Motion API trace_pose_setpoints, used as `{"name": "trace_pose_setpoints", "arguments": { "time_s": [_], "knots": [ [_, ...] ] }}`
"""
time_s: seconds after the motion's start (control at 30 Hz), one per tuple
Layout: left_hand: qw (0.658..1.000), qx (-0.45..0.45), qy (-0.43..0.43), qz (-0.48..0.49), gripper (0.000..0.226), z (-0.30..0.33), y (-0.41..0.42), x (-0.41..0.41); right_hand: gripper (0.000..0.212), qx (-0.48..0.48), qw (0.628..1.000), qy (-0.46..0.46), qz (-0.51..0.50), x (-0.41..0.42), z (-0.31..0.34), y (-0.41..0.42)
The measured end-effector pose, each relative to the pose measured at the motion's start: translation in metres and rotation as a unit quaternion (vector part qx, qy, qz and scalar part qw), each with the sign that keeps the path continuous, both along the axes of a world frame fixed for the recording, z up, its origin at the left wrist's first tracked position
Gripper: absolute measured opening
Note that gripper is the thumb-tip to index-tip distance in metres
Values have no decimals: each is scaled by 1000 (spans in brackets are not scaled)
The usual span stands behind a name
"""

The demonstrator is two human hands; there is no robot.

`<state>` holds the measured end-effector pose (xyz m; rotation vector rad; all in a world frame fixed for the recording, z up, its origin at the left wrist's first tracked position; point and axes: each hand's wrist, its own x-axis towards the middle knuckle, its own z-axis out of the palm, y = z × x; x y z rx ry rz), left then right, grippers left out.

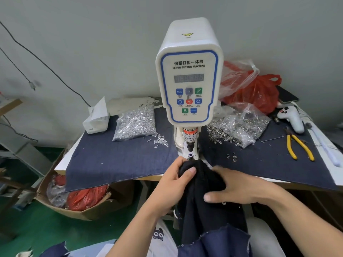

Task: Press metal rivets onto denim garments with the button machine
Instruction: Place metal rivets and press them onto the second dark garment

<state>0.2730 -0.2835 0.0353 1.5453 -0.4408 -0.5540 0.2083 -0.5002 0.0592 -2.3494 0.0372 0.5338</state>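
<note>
A white servo button machine (189, 71) stands at the table's middle, its punch (190, 145) above a small die (190, 156). A dark denim garment (202, 197) hangs from the table's front edge down to my lap, its bunched top just in front of the die. My left hand (175, 179) grips that bunched top, thumb on the cloth. My right hand (239, 186) lies on the garment's right side, fingers spread and pressing it. A small metal rivet (224, 203) shows on the cloth below my right fingers.
A bag of silver rivet pins (134, 124) lies left of the machine, a bag of rivet caps (239, 125) right of it, with loose pieces spilled nearby. Yellow-handled pliers (298, 148), a white controller (291, 117), red bags (258, 91) and a white box (96, 117) sit around. Blue denim cloth (111, 158) covers the table.
</note>
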Motion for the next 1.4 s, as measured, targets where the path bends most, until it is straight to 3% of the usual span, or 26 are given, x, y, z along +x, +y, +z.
{"name": "trace_pose_setpoints", "arguments": {
  "time_s": [0.1, 0.2, 0.27, 0.4, 0.53, 0.63, 0.77, 1.1, 1.4],
  "knots": [
    [999, 25, 11, 17, 11, -4, 0, 0, 30, 110, 994, -5, -25, 1, -4, -1],
    [994, 11, 91, 54, 19, -6, -1, 2, 22, 241, 967, 6, -75, 4, -9, -6],
    [988, 1, 137, 78, 20, -7, -4, 2, 18, 268, 960, 22, -74, 7, -13, -8],
    [989, 73, 84, 94, 26, -13, -10, 4, 29, 231, 968, 29, -97, 20, -12, -10],
    [981, 73, 36, 175, 27, -17, -14, 22, 36, 146, 983, 30, -107, 35, -9, -11],
    [977, 59, 33, 202, 36, -16, -21, 34, 35, 174, 975, 14, -140, 45, -5, -21],
    [973, 46, 92, 207, 39, -14, -29, 51, 28, 210, 962, -24, -173, 57, -7, -26],
    [973, 109, 45, 198, 49, -27, -31, 72, 36, 195, 957, -75, -201, 62, -30, -27],
    [972, 95, 67, 205, 38, -35, -34, 78, 43, 181, 956, -88, -212, 66, -39, -29]
  ]
}}
